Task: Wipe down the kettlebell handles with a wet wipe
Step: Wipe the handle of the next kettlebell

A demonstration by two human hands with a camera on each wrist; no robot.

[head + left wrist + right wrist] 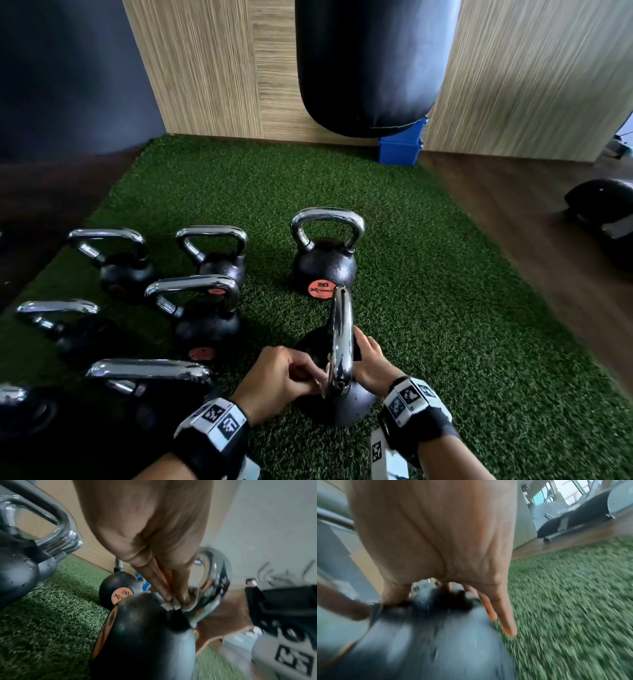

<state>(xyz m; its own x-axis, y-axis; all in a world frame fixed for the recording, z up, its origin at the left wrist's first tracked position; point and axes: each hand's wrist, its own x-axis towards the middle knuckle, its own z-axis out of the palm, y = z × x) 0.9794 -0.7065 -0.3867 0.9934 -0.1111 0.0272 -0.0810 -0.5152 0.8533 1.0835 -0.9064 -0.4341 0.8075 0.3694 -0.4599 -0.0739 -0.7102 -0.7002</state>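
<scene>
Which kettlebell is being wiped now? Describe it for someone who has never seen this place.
Below the hanging punching bag lies green turf. The kettlebell nearest the camera is the one: both hands touch it, and its handle is seen edge-on.

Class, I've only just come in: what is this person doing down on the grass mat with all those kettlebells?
A person is cleaning the nearest kettlebell, which stands on the green turf mat. The left hand pinches a small pale wet wipe against the base of its chrome handle. The right hand rests on the other side of the bell, steadying it. Several more kettlebells stand to the left, and a 20-marked kettlebell stands just beyond. A black punching bag hangs behind.
</scene>
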